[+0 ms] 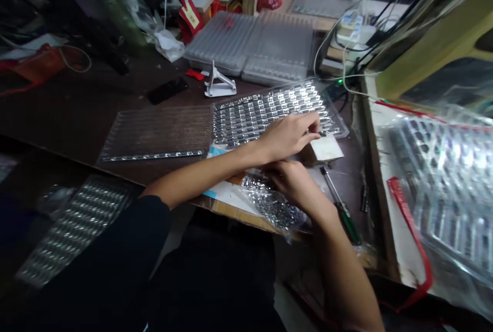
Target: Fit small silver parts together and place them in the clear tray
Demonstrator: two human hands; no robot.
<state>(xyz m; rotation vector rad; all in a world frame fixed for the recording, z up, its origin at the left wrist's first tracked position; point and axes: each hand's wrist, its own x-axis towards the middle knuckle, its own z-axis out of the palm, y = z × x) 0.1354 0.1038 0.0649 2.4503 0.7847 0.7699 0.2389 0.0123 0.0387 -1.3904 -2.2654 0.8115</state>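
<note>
My left hand [290, 134] reaches over the near right corner of a clear plastic tray [342, 129] filled with rows of shiny metal parts [265, 109]. Its thumb and fingers are pinched on a small metal part [322, 133], beside a white block [327, 148]. Below it, my right hand [288, 177] is at a clear bag of small loose metal pieces [277, 206], its fingers curled and partly in shadow; what they grip is hidden. Left of the filled tray lies a second clear tray [162, 127] with one row of metal parts along its near edge.
A green-handled screwdriver [346, 221] lies to the right. Behind are a white stand [220, 83], a dark phone [167, 90] and closed plastic cases [223, 37]. More wrapped trays [450, 183] sit on the right ledge. Another filled tray [77, 229] is low at left. A person stands at the back.
</note>
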